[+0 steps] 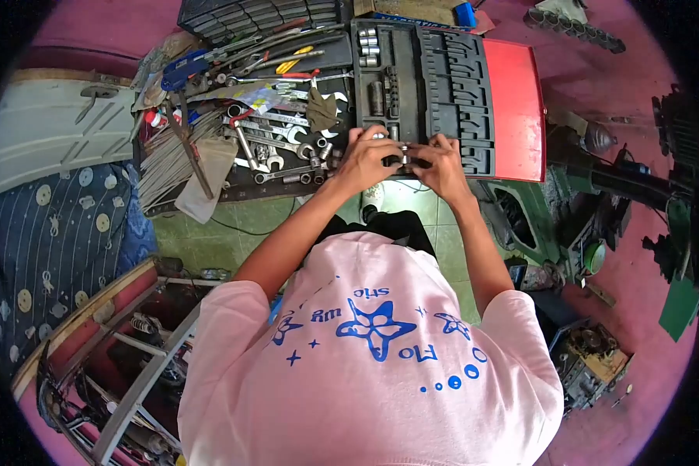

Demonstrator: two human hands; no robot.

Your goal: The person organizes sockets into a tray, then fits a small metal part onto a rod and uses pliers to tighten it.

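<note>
A black moulded socket tray (402, 70) lies in a red case (514, 109) on the bench. Over the tray's near edge, my left hand (363, 161) and my right hand (440, 165) face each other with bent fingers. Between their fingertips is a small shiny metal piece (404, 155), apparently a socket, pinched from both sides. Silver sockets (369, 48) stand in the tray's far left part, and dark sockets (377, 97) lie nearer. To the left of my left hand are loose wrenches (287, 132) and several loose sockets.
A brown cloth (322, 110), thin rods (171, 155), pliers and a blue tool (185, 70) crowd the bench's left side. Beyond it stands a black slotted rack (260, 17). A green machine (524, 217) is at the right, a metal frame (144, 373) at the lower left.
</note>
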